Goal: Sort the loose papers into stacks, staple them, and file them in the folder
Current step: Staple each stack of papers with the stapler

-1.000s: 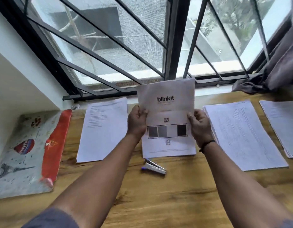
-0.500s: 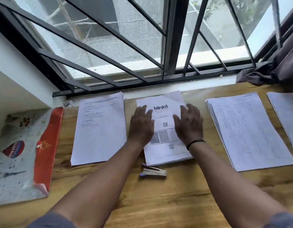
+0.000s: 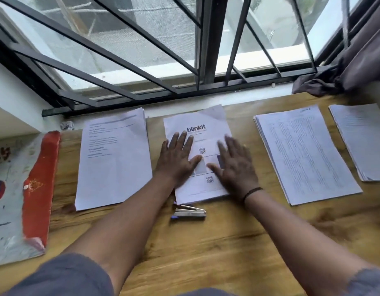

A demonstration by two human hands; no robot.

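My left hand (image 3: pixel 177 159) lies flat, fingers straight and slightly spread, palm down on the left half of the blinkit stack (image 3: pixel 201 133). My right hand (image 3: pixel 234 165) lies flat in the same manner on the right half, fingers extended; its outline is slightly blurred. Neither hand grips anything: both press on the top sheet. A dark band (image 3: pixel 252 192) circles my right wrist.

The blinkit stack rests on the wooden desk (image 3: pixel 217 242), directly at 12 o'clock from me, with its far edge near the window sill. The stapler (image 3: pixel 189 213) lies on the desk just beside the near edge of that stack, at 6 o'clock from it, apart from both hands.

At 9 o'clock from the blinkit stack lies a second paper stack (image 3: pixel 114 161), printed with a few text lines. At 3 o'clock lies a thicker stack (image 3: pixel 304 154) of densely printed sheets, and further along the same direction a fourth stack (image 3: pixel 362 142) reaches the frame edge.

The folder (image 3: pixel 38 184), with a red strip along its right edge, lies flat at the far 9 o'clock end of the desk.

The barred window (image 3: pixel 184 50) occupies 12 o'clock; a dark curtain (image 3: pixel 355 60) hangs at 2 o'clock.
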